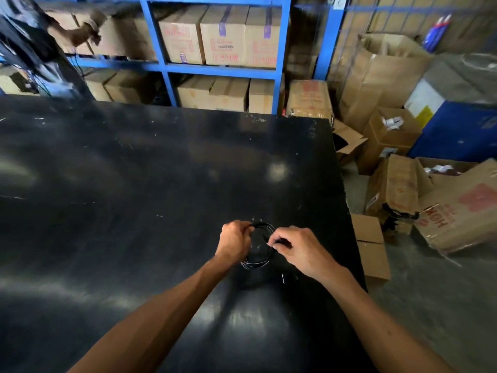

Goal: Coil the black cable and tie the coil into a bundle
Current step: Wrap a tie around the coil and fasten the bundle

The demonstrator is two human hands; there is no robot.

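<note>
2 hands [265, 244], 1 cable coil [259, 244]

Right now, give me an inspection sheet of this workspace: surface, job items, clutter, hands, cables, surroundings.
Surface: black table, scuffed, with glare patches.
Job's things: black cable wound in a small coil, held between both hands above the table; whether it is tied cannot be told.
Clutter: nothing seen on the table.
Hands: left hand grips the coil's left side; right hand pinches its right side.
Cables: a loose end shows just below the coil.
Surroundings: blue shelving with cardboard boxes behind; open cartons on the floor at right.
</note>
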